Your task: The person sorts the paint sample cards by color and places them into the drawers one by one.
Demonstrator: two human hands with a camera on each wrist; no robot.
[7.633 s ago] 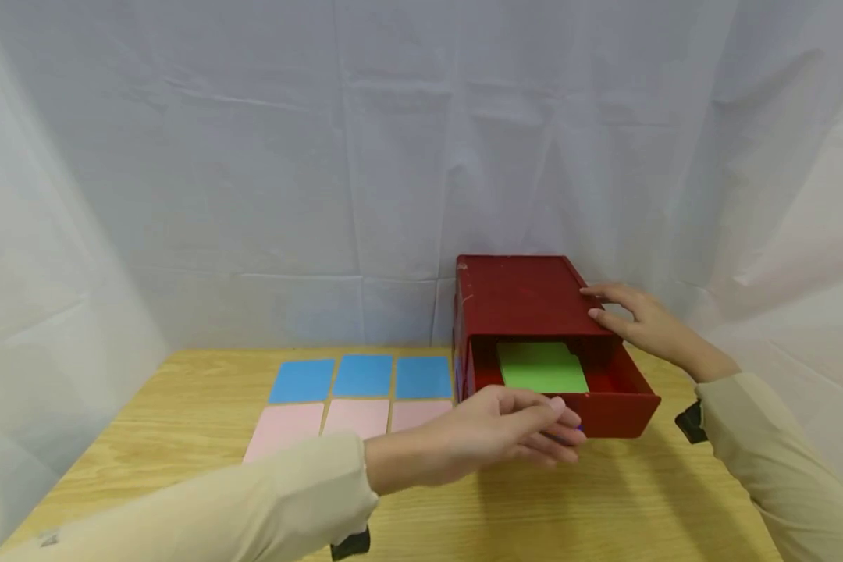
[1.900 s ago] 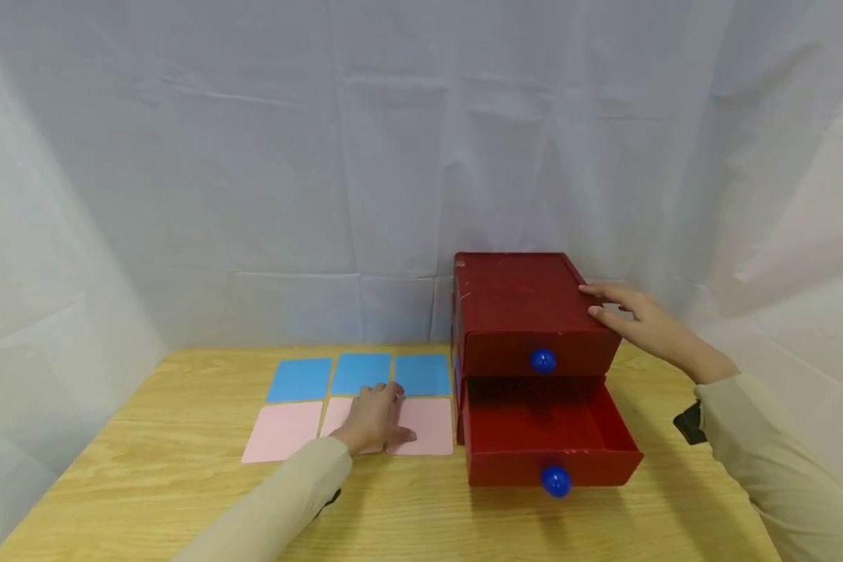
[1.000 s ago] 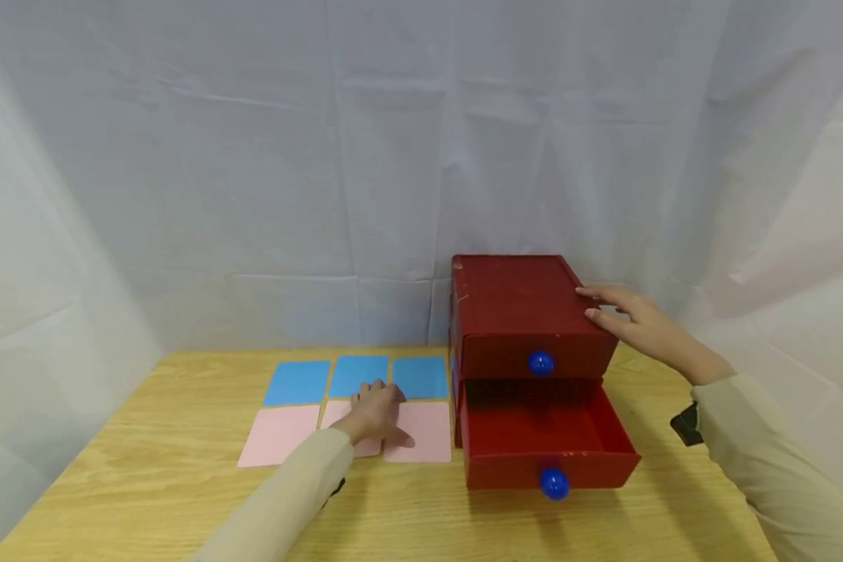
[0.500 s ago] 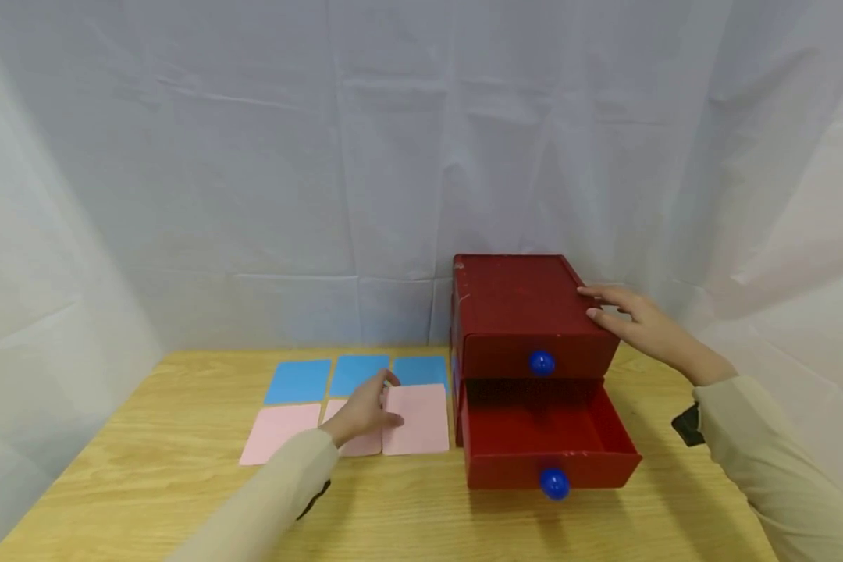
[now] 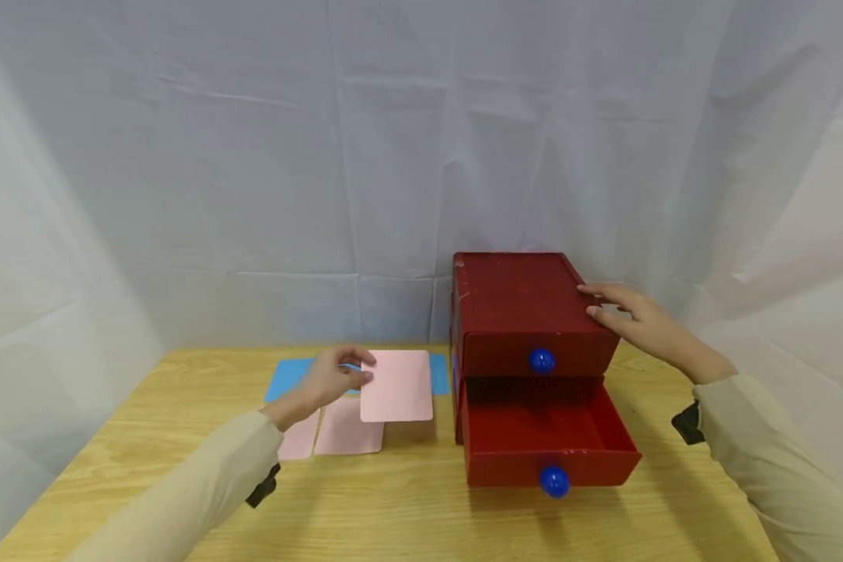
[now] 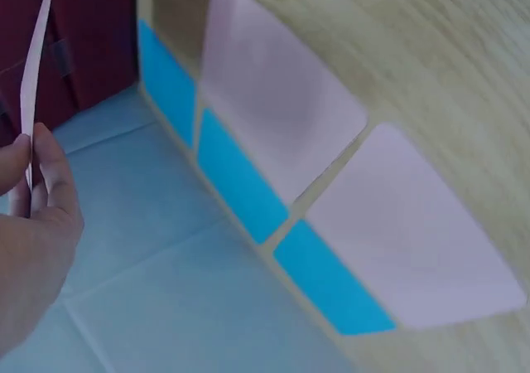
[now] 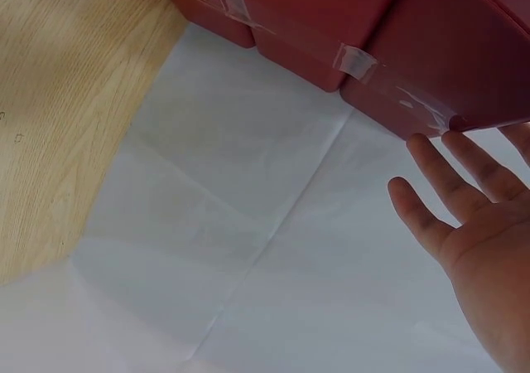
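My left hand (image 5: pixel 330 377) now pinches the flat pink square card (image 5: pixel 396 385) by its left edge and has lifted it off the wooden table (image 5: pixel 421 515), centre frame, so it can go toward the open lower drawer (image 5: pixel 551 437) of the red box, which my right hand (image 5: pixel 635 320) steadies with straight fingers.

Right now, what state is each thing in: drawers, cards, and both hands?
Top drawer: shut.
Bottom drawer: pulled out, nothing visible inside.
Lifted pink card: off the table, pinched at its left edge.
Other pink cards: flat on the table.
Blue cards: flat on the table, partly hidden.
Left hand: pinches the lifted pink card.
Right hand: fingers straight, resting on the red drawer box.
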